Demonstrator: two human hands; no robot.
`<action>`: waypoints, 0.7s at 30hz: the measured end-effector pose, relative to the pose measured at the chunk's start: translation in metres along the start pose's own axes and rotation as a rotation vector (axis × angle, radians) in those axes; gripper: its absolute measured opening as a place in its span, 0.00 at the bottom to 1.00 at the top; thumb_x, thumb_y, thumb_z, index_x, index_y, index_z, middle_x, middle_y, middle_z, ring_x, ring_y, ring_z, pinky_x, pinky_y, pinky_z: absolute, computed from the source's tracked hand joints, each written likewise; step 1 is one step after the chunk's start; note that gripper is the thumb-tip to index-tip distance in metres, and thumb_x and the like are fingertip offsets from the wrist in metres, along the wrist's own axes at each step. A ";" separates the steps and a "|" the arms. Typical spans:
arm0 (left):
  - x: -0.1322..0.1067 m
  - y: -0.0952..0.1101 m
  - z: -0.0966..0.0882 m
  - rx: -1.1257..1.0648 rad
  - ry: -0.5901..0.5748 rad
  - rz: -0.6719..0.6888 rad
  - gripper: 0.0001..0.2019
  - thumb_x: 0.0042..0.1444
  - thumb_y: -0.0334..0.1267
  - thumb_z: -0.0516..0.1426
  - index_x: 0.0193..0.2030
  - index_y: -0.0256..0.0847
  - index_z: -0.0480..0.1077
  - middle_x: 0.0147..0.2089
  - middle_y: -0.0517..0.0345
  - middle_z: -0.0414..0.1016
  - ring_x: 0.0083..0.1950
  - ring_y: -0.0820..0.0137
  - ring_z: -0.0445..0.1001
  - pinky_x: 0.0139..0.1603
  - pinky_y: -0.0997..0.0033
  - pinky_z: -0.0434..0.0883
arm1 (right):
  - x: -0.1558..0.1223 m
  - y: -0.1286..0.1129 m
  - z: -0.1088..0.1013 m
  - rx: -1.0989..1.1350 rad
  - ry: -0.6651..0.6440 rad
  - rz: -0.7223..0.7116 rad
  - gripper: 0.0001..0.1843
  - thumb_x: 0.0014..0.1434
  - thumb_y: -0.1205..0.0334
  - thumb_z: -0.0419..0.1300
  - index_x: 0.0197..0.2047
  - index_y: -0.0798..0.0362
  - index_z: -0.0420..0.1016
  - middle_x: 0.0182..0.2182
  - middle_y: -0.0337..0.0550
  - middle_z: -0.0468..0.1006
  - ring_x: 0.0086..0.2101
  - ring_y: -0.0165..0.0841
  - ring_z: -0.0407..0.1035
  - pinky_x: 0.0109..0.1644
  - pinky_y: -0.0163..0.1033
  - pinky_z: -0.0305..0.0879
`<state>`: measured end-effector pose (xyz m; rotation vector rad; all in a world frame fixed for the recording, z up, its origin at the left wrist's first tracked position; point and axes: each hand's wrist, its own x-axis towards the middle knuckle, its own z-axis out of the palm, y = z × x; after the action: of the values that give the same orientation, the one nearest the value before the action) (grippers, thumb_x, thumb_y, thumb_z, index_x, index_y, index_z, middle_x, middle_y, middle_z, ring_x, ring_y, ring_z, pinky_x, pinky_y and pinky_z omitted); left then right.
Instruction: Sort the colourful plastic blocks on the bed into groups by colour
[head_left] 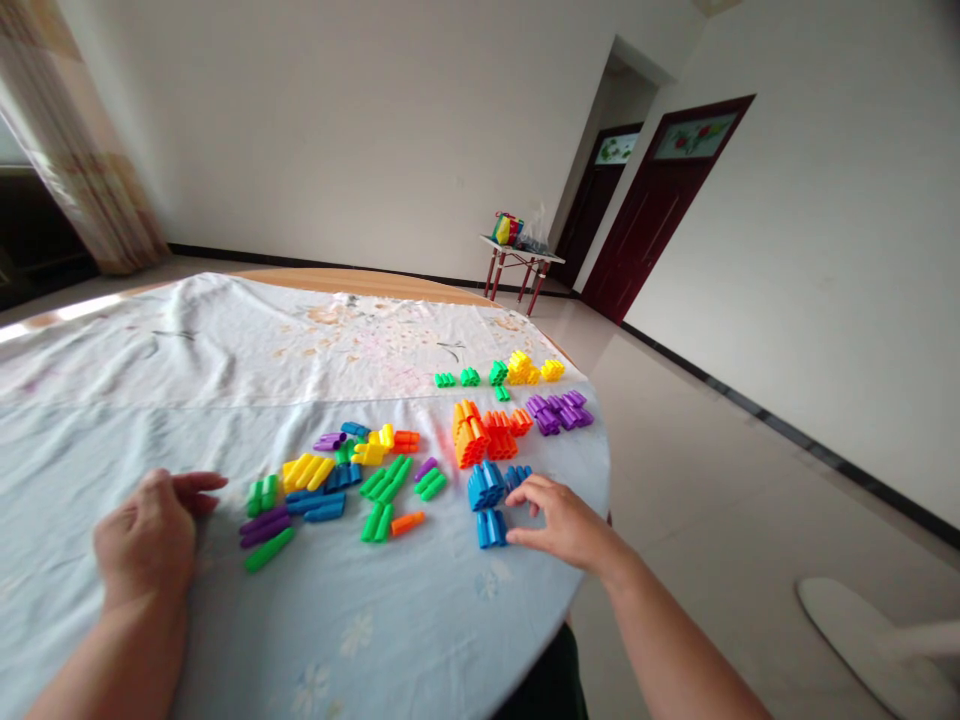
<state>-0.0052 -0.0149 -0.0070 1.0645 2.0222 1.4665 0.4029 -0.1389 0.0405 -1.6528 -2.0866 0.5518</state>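
Several colourful plastic tube blocks lie on a cloth-covered round table [225,370]. My right hand [559,520] rests at the table's right edge, fingers spread, its fingertips touching a group of blue blocks [491,500]. Just beyond those stand sorted clusters: orange blocks [480,432], purple blocks [559,410], yellow blocks [529,368] and green blocks [469,377]. A mixed loose pile [345,480] lies in the middle. My left hand [154,530] lies on the cloth left of that pile, fingers loosely curled and pointing right, holding nothing, near a purple and a green block [266,535].
The pale blue and white cloth covers the table, with wooden rim showing at the back. A small red-legged side table [521,265] with bags stands by the far wall near two dark red doors [652,205]. A curtain [82,170] hangs at the left. A white fan base [877,640] sits on the floor at right.
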 end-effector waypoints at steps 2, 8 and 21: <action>0.001 -0.001 0.000 -0.010 0.002 0.002 0.23 0.55 0.45 0.43 0.33 0.34 0.75 0.20 0.59 0.68 0.22 0.71 0.63 0.23 0.72 0.61 | -0.001 -0.006 0.008 -0.052 -0.030 0.026 0.19 0.46 0.60 0.67 0.43 0.49 0.73 0.37 0.40 0.72 0.35 0.33 0.68 0.40 0.37 0.65; 0.000 -0.002 0.000 -0.029 -0.012 0.013 0.23 0.56 0.45 0.42 0.33 0.36 0.75 0.21 0.60 0.68 0.23 0.72 0.62 0.23 0.73 0.60 | -0.004 -0.011 0.022 -0.068 -0.059 0.030 0.18 0.47 0.66 0.65 0.43 0.49 0.72 0.38 0.40 0.71 0.37 0.33 0.68 0.41 0.36 0.65; -0.004 0.004 0.000 -0.047 -0.015 -0.010 0.23 0.55 0.46 0.42 0.33 0.35 0.74 0.21 0.58 0.67 0.22 0.73 0.61 0.22 0.73 0.58 | -0.005 -0.009 0.024 0.093 -0.098 -0.018 0.17 0.51 0.68 0.62 0.45 0.50 0.74 0.35 0.40 0.71 0.32 0.29 0.67 0.38 0.34 0.64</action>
<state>-0.0015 -0.0176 -0.0041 1.0410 1.9704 1.4896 0.3837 -0.1468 0.0247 -1.5826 -2.1086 0.7261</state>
